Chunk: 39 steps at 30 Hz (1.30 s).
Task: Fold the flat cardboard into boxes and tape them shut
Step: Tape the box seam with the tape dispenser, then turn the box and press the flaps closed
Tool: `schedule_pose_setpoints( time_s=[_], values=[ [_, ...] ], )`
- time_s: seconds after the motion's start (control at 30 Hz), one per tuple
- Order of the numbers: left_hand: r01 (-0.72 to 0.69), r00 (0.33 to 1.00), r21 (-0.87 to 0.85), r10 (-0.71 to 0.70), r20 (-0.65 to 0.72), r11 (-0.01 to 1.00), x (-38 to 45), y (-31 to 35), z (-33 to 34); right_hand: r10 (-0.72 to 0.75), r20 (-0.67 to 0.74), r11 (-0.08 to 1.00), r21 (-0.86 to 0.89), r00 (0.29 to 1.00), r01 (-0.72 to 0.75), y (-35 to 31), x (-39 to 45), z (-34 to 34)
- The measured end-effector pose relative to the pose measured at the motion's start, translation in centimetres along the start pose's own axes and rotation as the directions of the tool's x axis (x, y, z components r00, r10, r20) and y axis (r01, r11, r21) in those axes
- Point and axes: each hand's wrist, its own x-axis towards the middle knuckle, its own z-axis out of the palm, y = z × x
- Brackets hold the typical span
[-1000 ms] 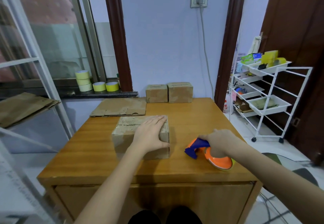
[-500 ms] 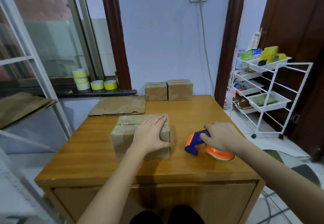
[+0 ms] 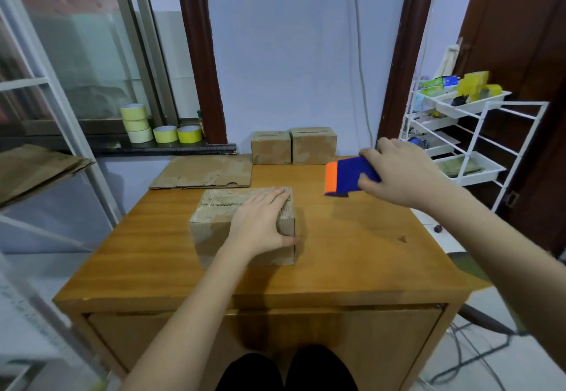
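Note:
A folded cardboard box (image 3: 214, 222) stands near the middle of the wooden table (image 3: 352, 259). My left hand (image 3: 260, 222) rests flat on the right part of its top, with the thumb down the front face. My right hand (image 3: 398, 173) grips a blue and orange tape dispenser (image 3: 346, 177) and holds it in the air, above the table to the right of the box. Flat cardboard (image 3: 205, 173) lies at the table's back left. Two closed boxes (image 3: 294, 147) stand side by side against the wall.
Several yellow tape rolls (image 3: 153, 127) sit on the window sill at the left. More flat cardboard (image 3: 33, 170) lies on a rack at the far left. A white wire trolley (image 3: 465, 133) with trays stands right of the table, beside a dark door.
My right hand has lifted the tape dispenser off the table and carried it up and back. My left hand has stayed on the box.

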Motion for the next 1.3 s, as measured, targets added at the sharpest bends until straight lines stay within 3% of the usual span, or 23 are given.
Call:
schedule_pose_setpoints(
  time_s=[0.03,0.1,0.23,0.37,0.5,0.63,0.87,0.97,1.07,1.17,1.23,1.3],
  values=[
    [0.002,1.000,0.000,-0.002,0.001,1.000,-0.1,0.0,0.0,-0.039,-0.045,0.998,-0.055,0.998,0.037,0.2,0.3,-0.1],
    [0.004,1.000,0.001,-0.004,0.005,1.000,-0.1,0.1,0.1,-0.084,0.009,0.981,-0.175,0.996,0.084,-0.5,0.2,0.4],
    [0.006,1.000,0.011,-0.006,0.004,1.000,0.0,0.1,0.0,-0.044,0.077,0.982,-0.182,0.996,0.057,-3.5,-1.1,4.4],
    [0.006,1.000,0.018,-0.006,0.017,1.000,0.0,0.2,0.0,-0.110,0.155,0.955,-0.257,0.982,0.148,-6.1,-1.2,7.5],
    [0.006,1.000,0.025,-0.006,0.017,1.000,0.0,0.1,0.0,-0.185,0.278,0.850,-0.435,0.943,0.295,-8.2,-1.3,9.0],
    [0.007,1.000,0.026,-0.008,0.006,1.000,0.0,0.1,0.1,-0.287,0.384,0.746,-0.485,0.877,0.457,-10.6,-2.1,10.0],
    [0.001,1.000,0.015,0.000,-0.003,1.000,-0.1,0.1,0.0,-0.230,0.546,0.648,-0.531,0.805,0.546,-12.7,-3.0,10.5],
    [0.003,1.000,0.019,-0.003,-0.001,1.000,-0.2,0.2,-0.1,-0.180,0.585,0.755,-0.433,0.790,0.492,-12.9,-2.9,10.6],
    [0.005,1.000,0.013,-0.005,0.003,1.000,-0.4,0.3,-0.4,-0.169,0.542,0.871,-0.308,0.823,0.382,-13.3,-2.5,9.9],
    [-0.005,1.000,0.005,0.005,-0.001,1.000,-0.8,0.4,-0.6,-0.124,0.451,0.990,0.002,0.884,0.138,-13.0,-2.0,9.0],
    [-0.009,1.000,-0.013,0.009,0.001,1.000,-1.3,0.4,-0.7,-0.032,0.383,0.964,0.256,0.923,-0.073,-12.6,-1.9,8.3],
    [0.002,1.000,-0.056,-0.002,-0.009,0.998,-1.8,0.2,-0.9,0.086,0.364,0.815,0.510,0.927,-0.276,-12.3,-1.7,8.1]
  ],
)
